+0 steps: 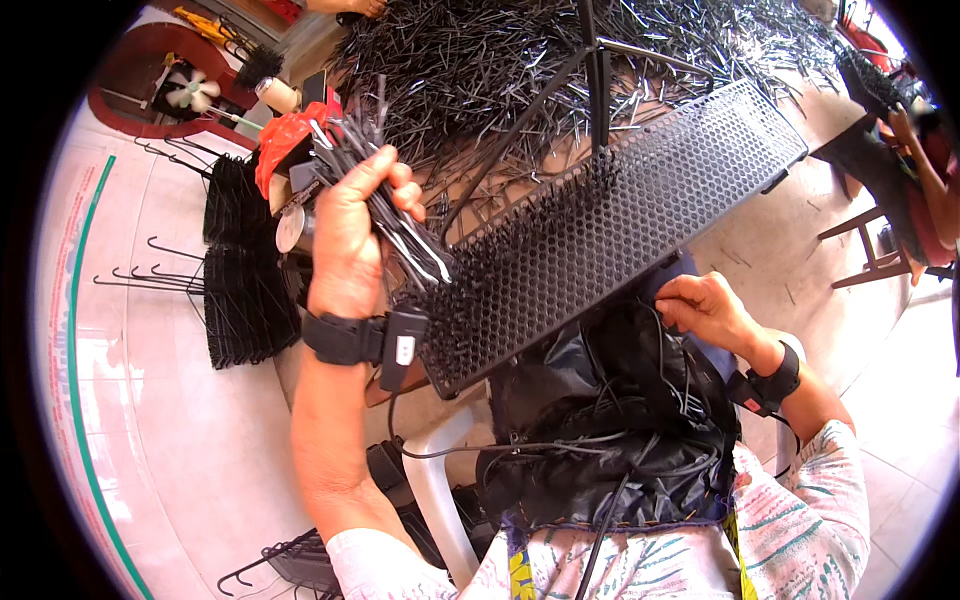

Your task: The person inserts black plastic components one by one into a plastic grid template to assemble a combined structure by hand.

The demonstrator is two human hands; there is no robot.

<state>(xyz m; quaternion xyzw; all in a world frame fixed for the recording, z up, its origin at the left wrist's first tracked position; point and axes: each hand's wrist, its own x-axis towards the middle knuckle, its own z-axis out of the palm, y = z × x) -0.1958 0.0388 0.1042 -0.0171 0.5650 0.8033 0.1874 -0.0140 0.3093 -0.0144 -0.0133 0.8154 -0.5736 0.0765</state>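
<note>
My left hand (352, 225) is closed round a bundle of thin black strips (408, 245), some with a pale shine. It is above the left end of a long black perforated panel (650, 195), which slants up to the right. Short black tufts (500, 245) stand in many holes along the panel's left part and far edge. Just off the panel's near edge is my right hand (712, 312), its fingers curled together beneath that edge. Whatever they may pinch is hidden. A black apron (620, 430) covers my lap, with dark strips lying on it.
A large heap of loose black strips (480, 70) covers the surface beyond the panel, where a black metal stand (597, 90) rises. Black hooked pieces (245, 300) are stacked on the left. A small fan (192, 90) and a red bag (285, 145) are nearby. Another person (925, 150) sits far right.
</note>
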